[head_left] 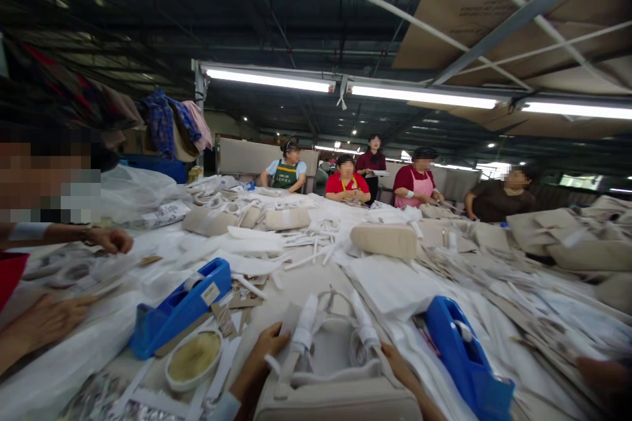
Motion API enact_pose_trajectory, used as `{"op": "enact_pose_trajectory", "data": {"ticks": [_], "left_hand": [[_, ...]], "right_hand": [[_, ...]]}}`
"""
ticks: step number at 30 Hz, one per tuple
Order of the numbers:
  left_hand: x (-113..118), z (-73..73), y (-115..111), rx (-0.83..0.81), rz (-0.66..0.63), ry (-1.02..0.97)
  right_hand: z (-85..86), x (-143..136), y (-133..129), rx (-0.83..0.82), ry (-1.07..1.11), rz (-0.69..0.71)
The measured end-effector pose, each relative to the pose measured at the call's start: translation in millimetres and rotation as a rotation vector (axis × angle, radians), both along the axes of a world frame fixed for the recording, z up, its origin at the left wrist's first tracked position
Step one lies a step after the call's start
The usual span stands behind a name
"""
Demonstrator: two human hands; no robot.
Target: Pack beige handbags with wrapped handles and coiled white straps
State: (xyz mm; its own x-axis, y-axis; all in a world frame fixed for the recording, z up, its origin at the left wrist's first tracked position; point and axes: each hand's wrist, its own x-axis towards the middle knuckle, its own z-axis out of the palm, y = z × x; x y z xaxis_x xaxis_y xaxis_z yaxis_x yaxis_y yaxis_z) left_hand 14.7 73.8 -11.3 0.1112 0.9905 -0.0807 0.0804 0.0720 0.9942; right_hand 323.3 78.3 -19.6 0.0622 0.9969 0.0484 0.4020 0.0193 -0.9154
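- Our left grip (pixel 269 341) is a bare hand, its thumb and fingers uncovered, narrowing to an uncovered wrist.
- Our left forearm (pixel 247 376) is slim and bare below the hand, as far as a pale covering.
- That covering, a pale cuff (pixel 227 406) of white to faint bluish grey, looks plain and smooth, with a fairly straight edge slanting across the arm; we cannot tell whether it ends a sleeve or is a separate band, as the lower border cuts it off.
- Our right grip (pixel 394 358) is likewise a bare hand, its fingers partly hidden.
- Our right forearm (pixel 421 398) is bare down to the lower border.
- Finer detail, such as our nails, is too blurred to tell.
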Motion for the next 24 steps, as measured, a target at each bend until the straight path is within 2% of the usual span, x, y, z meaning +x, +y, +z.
{"op": "enact_pose_trajectory", "data": {"ticks": [4,7,10,12,15,17,19,21,24], "left_hand": [[0,-2.0,2,0.033,-0.024,-0.031],[0,-0.1,7,0.038,-0.029,-0.043],[-5,0.6,5,0.073,0.063,-0.039],[-12,-0.3,-4,0.079,0.172,-0.029],[-23,1.1,-35,0.089,0.266,-0.023],[-26,4.8,-60,0.137,0.289,0.000],[-26,8.2,-82,0.198,0.281,0.039],[-23,8.9,-98,0.285,0.217,0.074],[-16,6.5,-110,0.424,0.094,0.121]], "right_hand": [[1.2,-1,0,-0.025,-0.024,0.057],[9.3,-2,1,-0.036,-0.068,0.054],[23.4,8,-1,-0.050,-0.131,0.009],[35.5,20,-4,-0.038,-0.179,-0.055],[57.8,30,-18,0.034,-0.215,-0.116],[75.1,22,-34,0.136,-0.234,-0.044],[91.7,1,-52,0.235,-0.272,0.115],[104.1,-27,-69,0.273,-0.314,0.295],[111.7,-66,-79,0.260,-0.381,0.490]]}}
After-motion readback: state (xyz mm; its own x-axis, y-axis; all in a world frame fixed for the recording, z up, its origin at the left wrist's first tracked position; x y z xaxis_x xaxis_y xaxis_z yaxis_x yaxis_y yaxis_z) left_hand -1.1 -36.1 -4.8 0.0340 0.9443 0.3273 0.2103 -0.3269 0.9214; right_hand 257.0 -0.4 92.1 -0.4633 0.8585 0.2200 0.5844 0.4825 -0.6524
